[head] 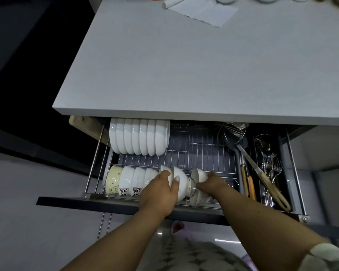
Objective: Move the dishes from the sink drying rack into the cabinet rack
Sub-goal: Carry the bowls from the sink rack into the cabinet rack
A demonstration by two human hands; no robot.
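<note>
The pulled-out cabinet rack (194, 151) of wire sits under the counter. My left hand (160, 190) grips a white bowl (181, 182) on its side in the front row, thumb over its wall. My right hand (211, 184) holds a second white bowl (199, 189), foot to foot with the first. Left of them stands a front row of bowls (133, 180), two with cat prints, and a cream bowl (114, 179) at the end. A back row of white bowls (139, 135) stands on edge. The sink drying rack is out of view.
The grey countertop (204, 71) overhangs the drawer, with a white cloth (202, 10) at its far edge. On the drawer's right lie a wire strainer (231, 132), a ladle, wooden-handled utensils (266, 182) and forks (272, 169). A wooden board (86, 128) stands at the left.
</note>
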